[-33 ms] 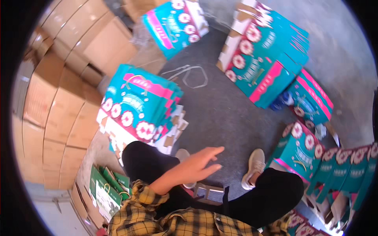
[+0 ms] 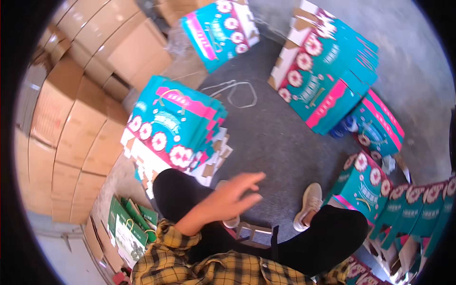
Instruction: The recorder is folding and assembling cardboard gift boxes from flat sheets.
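Observation:
My left hand (image 2: pixel 229 200) is held in the air over my lap, thumb and fingers apart, with nothing in it. Nearest to it is a tall stack of flat teal cartons (image 2: pixel 171 128) with pink bands and flower prints, lying beyond my left knee. The right hand is out of sight; only a bit of its plaid sleeve (image 2: pixel 338 274) shows at the lower edge. By my right knee, a folded-up teal box (image 2: pixel 361 187) stands tilted beside a row of similar boxes (image 2: pixel 411 209).
A larger stack of flat teal cartons (image 2: pixel 327 71) lies far right, with another teal box (image 2: pixel 380 124) beside it. One more teal pile (image 2: pixel 218 35) is at the back. Brown cardboard boxes (image 2: pixel 78 128) rise on the left, near green paper bags (image 2: pixel 130 228). White strapping (image 2: pixel 242 95) lies on the floor.
My left hand has shifted slightly left, nearer the left carton stack. The view has swung a little, so the surroundings sit slightly further right. Nothing is taken up or let go.

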Demonstrator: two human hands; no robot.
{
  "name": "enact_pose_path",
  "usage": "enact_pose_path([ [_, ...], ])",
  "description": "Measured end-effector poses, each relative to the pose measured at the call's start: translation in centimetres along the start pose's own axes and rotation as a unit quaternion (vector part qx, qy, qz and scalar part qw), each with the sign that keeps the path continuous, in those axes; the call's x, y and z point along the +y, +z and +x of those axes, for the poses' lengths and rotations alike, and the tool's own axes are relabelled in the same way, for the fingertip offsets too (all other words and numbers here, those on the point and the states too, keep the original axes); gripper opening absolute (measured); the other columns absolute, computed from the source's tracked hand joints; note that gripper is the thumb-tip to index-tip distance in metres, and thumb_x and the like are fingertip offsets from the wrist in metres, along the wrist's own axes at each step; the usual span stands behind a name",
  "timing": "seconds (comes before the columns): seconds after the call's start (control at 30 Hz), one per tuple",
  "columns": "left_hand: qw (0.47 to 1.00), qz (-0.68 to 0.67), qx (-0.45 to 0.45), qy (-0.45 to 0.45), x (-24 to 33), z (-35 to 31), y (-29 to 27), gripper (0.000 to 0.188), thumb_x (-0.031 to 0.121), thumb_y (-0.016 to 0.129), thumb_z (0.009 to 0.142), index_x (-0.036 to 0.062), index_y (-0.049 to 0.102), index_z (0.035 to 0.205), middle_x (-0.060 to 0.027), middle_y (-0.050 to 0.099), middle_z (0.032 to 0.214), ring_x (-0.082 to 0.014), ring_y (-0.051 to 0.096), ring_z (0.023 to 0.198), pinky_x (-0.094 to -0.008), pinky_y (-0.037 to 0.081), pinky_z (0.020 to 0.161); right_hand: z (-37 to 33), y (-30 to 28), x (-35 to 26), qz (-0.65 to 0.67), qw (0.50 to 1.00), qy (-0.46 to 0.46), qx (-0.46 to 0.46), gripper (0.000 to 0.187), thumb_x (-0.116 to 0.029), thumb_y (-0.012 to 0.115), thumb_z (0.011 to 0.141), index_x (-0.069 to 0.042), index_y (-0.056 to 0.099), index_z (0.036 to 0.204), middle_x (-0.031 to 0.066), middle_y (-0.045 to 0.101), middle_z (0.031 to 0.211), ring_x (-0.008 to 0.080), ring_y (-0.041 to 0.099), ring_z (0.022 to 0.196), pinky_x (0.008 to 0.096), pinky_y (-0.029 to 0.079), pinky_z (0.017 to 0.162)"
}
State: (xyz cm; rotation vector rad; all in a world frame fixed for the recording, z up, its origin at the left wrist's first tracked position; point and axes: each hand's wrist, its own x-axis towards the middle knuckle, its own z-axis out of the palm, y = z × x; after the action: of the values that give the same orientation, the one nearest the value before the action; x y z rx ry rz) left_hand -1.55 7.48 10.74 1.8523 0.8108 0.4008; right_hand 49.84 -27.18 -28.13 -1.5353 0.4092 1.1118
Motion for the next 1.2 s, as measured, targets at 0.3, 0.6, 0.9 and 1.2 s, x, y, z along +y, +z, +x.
enact_pose_path([
  [0.3, 0.805, 0.070, 0.540, -0.237, -25.0, -20.2, -15.9, 0.029, 0.017, 0.060, 0.088, -0.0028, 0.060, 0.109, -0.0108, 0.066, 0.096, -0.0167, 0.064, 0.088, -0.0283, 0.050, 0.076, -10.7, 9.4, -5.7, -0.131, 0.974, -0.155, -0.100, 0.061, -0.048, 0.055, 0.091, -0.005, 0.045, 0.133, 0.0148, 0.059, 0.116, 0.0252, 0.060, 0.104, 0.0344, 0.047, 0.084],
  [0.6, 0.772, 0.049, 0.565, -0.288, -40.1, -23.6, -11.0, 0.034, 0.025, 0.064, 0.082, -0.0004, 0.061, 0.105, -0.0223, 0.064, 0.092, -0.0352, 0.063, 0.082, -0.0421, 0.051, 0.076, -23.9, 23.0, -20.9, -0.187, 0.916, -0.301, -0.190, 0.051, -0.038, 0.052, 0.096, -0.006, 0.047, 0.136, 0.0093, 0.056, 0.127, 0.0226, 0.056, 0.111, 0.0328, 0.044, 0.093],
  [0.9, 0.725, 0.203, 0.572, -0.326, -43.0, -21.6, -15.2, 0.034, 0.027, 0.070, 0.076, -0.0041, 0.063, 0.090, -0.0154, 0.064, 0.070, -0.0294, 0.062, 0.062, -0.0400, 0.049, 0.060, -38.8, 40.7, -13.4, -0.431, 0.766, -0.406, -0.250, 0.035, -0.025, 0.053, 0.096, -0.003, 0.056, 0.123, 0.0078, 0.063, 0.105, 0.0111, 0.062, 0.083, 0.0223, 0.047, 0.070],
  [1.2, 0.705, -0.383, 0.533, -0.269, -41.1, -22.4, -19.7, 0.017, 0.021, 0.065, 0.083, 0.0053, 0.061, 0.086, -0.0023, 0.058, 0.073, -0.0120, 0.057, 0.062, -0.0298, 0.054, 0.065, -33.8, 43.4, -8.0, -0.571, 0.689, -0.289, -0.339, 0.036, -0.024, 0.055, 0.095, 0.001, 0.055, 0.120, 0.0083, 0.064, 0.104, 0.0136, 0.063, 0.084, 0.0255, 0.049, 0.071],
])
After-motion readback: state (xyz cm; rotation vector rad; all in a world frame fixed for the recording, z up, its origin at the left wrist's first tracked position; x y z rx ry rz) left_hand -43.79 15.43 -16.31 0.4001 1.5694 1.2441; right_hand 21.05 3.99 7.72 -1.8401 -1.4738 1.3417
